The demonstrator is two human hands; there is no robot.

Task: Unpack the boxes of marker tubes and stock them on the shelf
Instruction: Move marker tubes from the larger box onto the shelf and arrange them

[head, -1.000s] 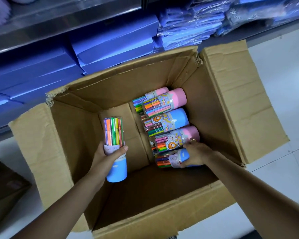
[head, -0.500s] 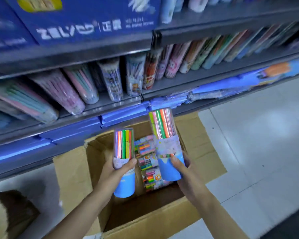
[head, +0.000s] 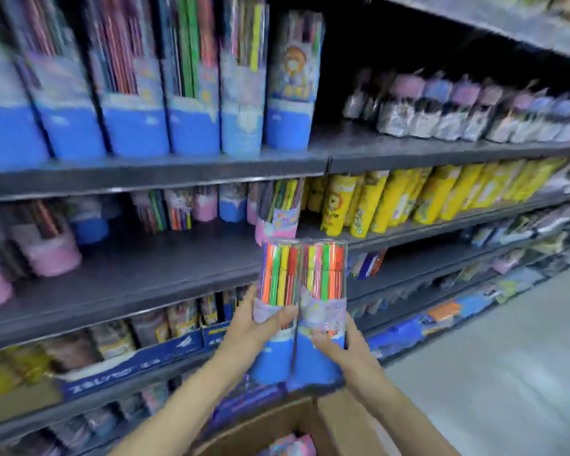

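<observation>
Two marker tubes, left tube (head: pixel 277 311) and right tube (head: pixel 324 311), held upright and touching side by side, in front of the middle shelf (head: pixel 145 278) and above the open box (head: pixel 329 419). Left hand (head: pixel 247 327) wraps its tube at the label band, thumb across the front; right hand (head: pixel 349 343) grips likewise. Likely light, stiff clear plastic, probably a bit slick; best held low near the blue base. Both forearms reach up and forward, wrists close together.
</observation>
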